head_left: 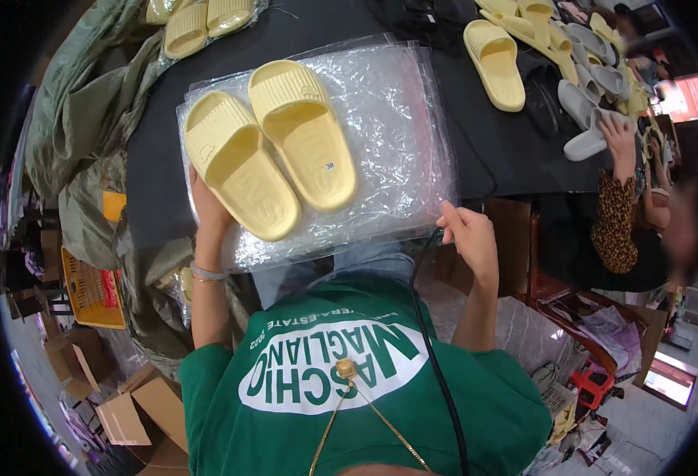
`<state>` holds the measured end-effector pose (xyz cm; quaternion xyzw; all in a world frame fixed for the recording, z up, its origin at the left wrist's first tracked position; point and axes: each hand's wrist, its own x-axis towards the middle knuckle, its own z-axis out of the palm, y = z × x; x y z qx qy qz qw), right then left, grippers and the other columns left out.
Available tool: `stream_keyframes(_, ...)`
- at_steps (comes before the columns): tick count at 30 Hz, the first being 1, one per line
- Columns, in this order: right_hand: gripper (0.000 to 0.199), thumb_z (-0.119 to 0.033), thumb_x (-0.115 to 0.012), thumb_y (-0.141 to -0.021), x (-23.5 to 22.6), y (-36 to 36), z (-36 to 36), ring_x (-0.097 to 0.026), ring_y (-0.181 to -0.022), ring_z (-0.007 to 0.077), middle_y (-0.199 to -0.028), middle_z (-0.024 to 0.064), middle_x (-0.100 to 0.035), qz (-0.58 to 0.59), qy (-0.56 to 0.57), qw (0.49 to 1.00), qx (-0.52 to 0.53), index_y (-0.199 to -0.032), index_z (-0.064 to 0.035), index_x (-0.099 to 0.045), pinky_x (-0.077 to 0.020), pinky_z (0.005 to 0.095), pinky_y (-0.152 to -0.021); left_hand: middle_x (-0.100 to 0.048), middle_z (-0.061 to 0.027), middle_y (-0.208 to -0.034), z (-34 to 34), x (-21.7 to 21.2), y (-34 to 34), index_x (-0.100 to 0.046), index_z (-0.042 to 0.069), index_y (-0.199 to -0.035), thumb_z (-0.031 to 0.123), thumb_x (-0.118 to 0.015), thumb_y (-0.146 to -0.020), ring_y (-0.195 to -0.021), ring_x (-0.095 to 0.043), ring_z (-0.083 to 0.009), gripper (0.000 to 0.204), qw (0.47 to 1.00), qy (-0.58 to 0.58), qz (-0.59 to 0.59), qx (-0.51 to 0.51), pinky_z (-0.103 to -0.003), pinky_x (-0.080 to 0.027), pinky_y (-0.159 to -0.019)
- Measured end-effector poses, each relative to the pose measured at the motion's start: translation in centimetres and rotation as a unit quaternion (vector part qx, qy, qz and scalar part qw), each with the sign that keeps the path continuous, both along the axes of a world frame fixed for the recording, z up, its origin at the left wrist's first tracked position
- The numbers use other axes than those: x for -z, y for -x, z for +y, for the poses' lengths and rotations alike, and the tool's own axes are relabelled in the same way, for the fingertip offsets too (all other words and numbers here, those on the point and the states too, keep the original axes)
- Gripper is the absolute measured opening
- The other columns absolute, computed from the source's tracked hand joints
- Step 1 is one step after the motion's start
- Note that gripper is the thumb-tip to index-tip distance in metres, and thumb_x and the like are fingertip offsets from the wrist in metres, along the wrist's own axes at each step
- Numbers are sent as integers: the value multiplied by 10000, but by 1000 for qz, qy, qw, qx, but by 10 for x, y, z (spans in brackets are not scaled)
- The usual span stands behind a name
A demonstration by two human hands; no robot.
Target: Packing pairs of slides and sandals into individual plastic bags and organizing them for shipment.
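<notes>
Two pale yellow slide sandals, a left one (242,170) and a right one (305,139), lie side by side on a stack of clear plastic bags (393,143). Their toes point away from me, and a small size sticker sits on the right one's insole. My left hand (209,208) is closed against the outer edge of the left slide; some of its fingers are hidden behind the sole. At the near right corner of the bags, my right hand (469,235) has its thumb and fingers pinched together on the plastic edge.
A black table (155,151) carries more yellow slides (496,67) and grey slides (583,107) at the right. There a co-worker's hand (619,141) touches a light slide. Wrapped yellow slides (194,28) sit far left. A black cord (424,274) hangs by my right hand.
</notes>
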<state>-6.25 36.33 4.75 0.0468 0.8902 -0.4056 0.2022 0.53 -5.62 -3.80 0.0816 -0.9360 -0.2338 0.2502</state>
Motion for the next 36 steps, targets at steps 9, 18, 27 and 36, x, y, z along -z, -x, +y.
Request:
stream_keyframes(9,370,-355,-575,-929,6,2,-14,-383,-404,23,-516,-8,-524,-23,64,998,-1,-837,-5,-653,-274,198,-379,-591,-126,-1203,3,-4,1,-619,57,-1126,241,-590,-812,-1168,-461,-330,365,999,7,-19,-39,-400,-332,-1018)
stream_keyframes(18,176,-161,-546,-950,-1,-2,0,-382,-435,18,-574,-24,-493,34,287,952,105,-845,-28,-593,-281,182,-386,-621,-104,-1161,3,-7,1,-631,71,-1108,260,-589,-808,-1168,-489,-291,357,1000,-3,-6,-10,-409,-309,-1034)
stream_keyframes(27,247,-263,-576,-923,24,1,4,-583,-607,132,-630,41,-600,11,-21,1000,-12,-924,-17,-596,-439,325,-571,-617,-98,-1172,3,-13,0,-636,95,-1121,304,-601,-805,-1190,-482,-275,381,994,105,-38,-13,-415,-295,-1044)
stream_keyframes(36,351,-266,-663,-842,-12,12,-134,-581,-1015,299,-1122,143,-605,361,81,896,-245,-1088,-22,-610,-450,397,-895,-608,-85,-1202,0,-10,7,-614,100,-1167,321,-588,-827,-1212,-474,-251,406,993,112,-42,14,-404,-280,-1057)
